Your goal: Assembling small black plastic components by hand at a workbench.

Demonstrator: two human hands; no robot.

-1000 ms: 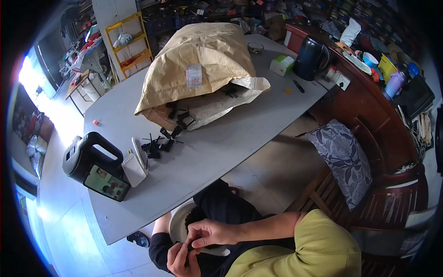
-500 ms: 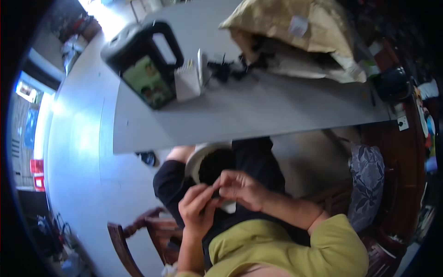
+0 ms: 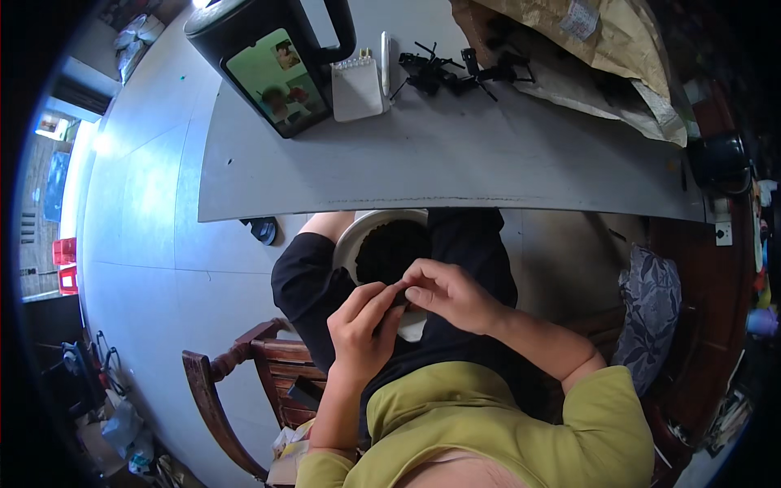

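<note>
Both hands meet over my lap, above a white bowl [image 3: 351, 244] of dark pieces. My left hand [image 3: 362, 329] pinches a small dark part [image 3: 396, 299] at its fingertips, and my right hand [image 3: 449, 294] closes thumb and forefinger on the same part. I judge a steady grip works best, kept over the bowl so any drop is caught. Beyond, the grey table [image 3: 455, 163] carries a black jug [image 3: 268, 57], a notepad [image 3: 358, 85], black clips [image 3: 455, 71] and a brown paper sack [image 3: 569, 41]. Nothing blocks my hands.
</note>
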